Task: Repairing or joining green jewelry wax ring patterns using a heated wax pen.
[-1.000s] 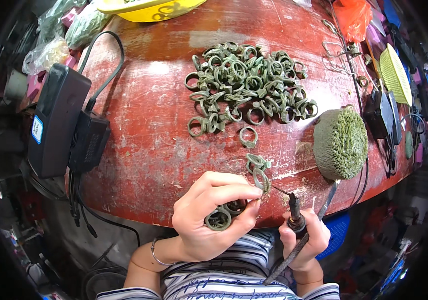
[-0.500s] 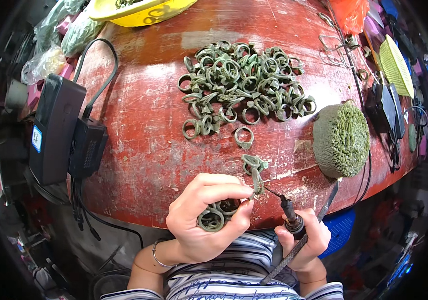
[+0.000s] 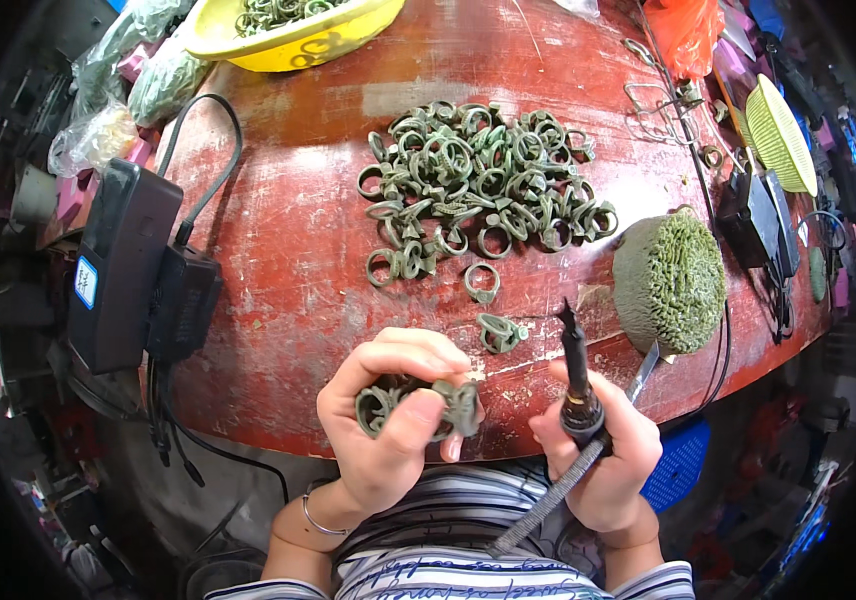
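Observation:
My left hand (image 3: 404, 445) is closed around several dull green rings (image 3: 460, 408), with the thumb pressed against them. In my right hand (image 3: 620, 470) are two tools. One is a black pen-shaped tool (image 3: 576, 370) with a narrow dark tip pointing away from me, like a soldering iron or wax pen. The other is a long thin tool (image 3: 553, 495) with a grey textured handle and a flat shiny blade (image 3: 645, 370). Just beyond my hands, a small ring cluster (image 3: 500, 333) and a single ring (image 3: 482, 283) lie before a large pile of similar rings (image 3: 478, 180).
A rough-topped green block (image 3: 670, 285) stands on the red table (image 3: 278, 340) at right. Black power adapters with cables (image 3: 128, 265) are at left, another adapter (image 3: 753, 220) at right. A yellow basin (image 3: 338, 45) of rings sits far left; a pale green basket (image 3: 780, 135) far right.
My left hand has drawn back with its rings, turning the thumb over them. The pen-shaped tool's tip has come away from the held ring and tilted up. The view has shifted slightly.

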Demonstrator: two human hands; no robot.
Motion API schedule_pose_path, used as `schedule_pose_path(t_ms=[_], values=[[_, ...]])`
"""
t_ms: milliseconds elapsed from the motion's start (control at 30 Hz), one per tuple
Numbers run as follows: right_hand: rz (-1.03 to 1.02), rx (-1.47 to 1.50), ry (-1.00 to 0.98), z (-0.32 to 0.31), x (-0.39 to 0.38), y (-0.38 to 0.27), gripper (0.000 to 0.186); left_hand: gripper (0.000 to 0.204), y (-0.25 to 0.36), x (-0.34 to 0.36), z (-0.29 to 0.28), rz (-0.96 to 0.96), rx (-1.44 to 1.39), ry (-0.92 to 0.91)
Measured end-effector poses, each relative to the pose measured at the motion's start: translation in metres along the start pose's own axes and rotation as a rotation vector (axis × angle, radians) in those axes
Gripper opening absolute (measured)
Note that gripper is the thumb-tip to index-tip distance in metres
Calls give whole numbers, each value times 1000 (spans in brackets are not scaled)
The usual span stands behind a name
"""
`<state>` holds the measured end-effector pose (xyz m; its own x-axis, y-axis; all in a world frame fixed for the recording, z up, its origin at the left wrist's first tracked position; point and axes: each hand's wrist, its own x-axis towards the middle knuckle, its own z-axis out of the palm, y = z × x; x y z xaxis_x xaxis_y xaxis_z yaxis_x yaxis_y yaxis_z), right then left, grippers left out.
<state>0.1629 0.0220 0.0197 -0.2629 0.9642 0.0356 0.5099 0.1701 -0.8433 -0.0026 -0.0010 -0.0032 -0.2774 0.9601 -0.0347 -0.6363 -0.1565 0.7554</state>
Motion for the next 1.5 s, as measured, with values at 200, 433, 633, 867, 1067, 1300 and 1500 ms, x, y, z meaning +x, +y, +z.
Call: schedule_pose_path(t_ms=[200, 433, 633, 867, 1067, 1300, 1500], values=[[-93, -43, -12, 13, 23, -12, 44, 24, 0, 2, -6, -62, -219, -67], [-76, -68, -97, 19, 40, -16, 24, 17, 0, 2, -4, -33, -272, -55], [-48, -56, -100, 18, 38, -14, 26, 9, -2, 1, -5, 28, -92, -104], [-85, 7, -155, 26, 38, -20, 18, 12, -4, -1, -3, 116, -111, -27], [-100, -120, -104, 17, 30, -18, 25, 17, -6, -1, -5, 186, -120, -60], [-102, -260, -40, 13, 21, -15, 23, 27, -4, -1, 0, 172, 146, -56], [-17, -234, 53, 12, 16, -9, 21, 27, -5, -2, -1, 193, 167, -58]])
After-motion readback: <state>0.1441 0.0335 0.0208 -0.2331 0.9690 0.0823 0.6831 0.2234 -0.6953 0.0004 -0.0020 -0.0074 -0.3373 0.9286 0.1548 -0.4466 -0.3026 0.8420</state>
